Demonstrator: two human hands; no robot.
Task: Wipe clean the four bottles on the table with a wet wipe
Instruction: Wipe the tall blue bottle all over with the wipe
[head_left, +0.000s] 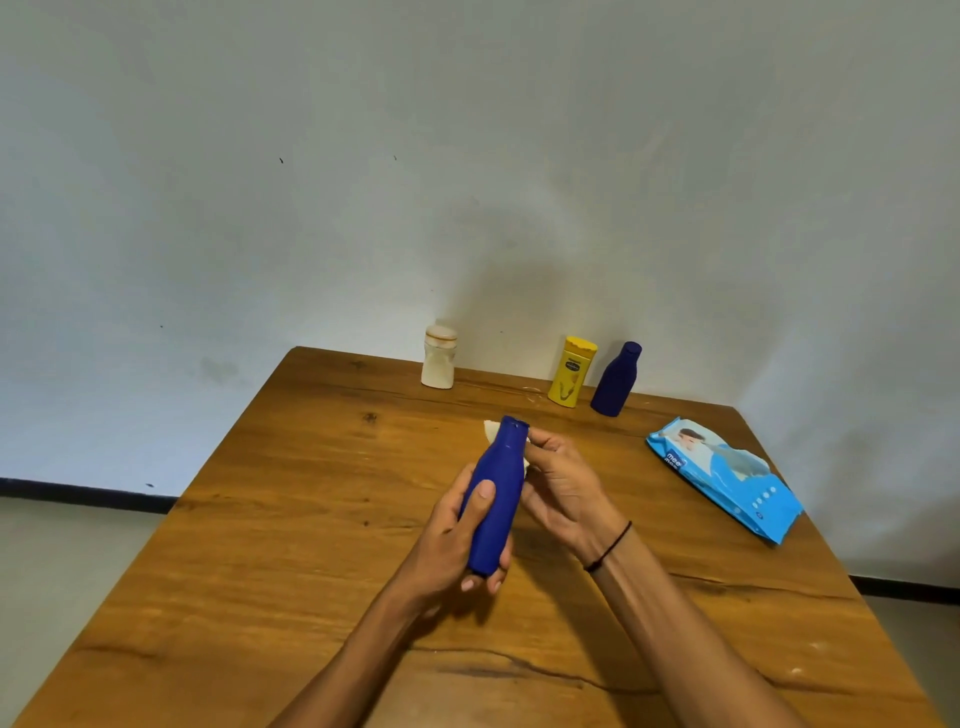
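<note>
Here left hand (447, 540) grips smooth blue bottle (496, 493); right hand (563, 480) presses crumpled wipe (491, 428).

We hold both forearms out ahead. Our left hand (452, 540) curls round the blue bottle (496, 499), thumb across its front; our right hand (563, 486) pinches the wet wipe (491, 428) against the neck.

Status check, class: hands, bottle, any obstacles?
Left hand grips blue bottle. Right hand holds wet wipe at its neck. Nothing in the way.
</note>
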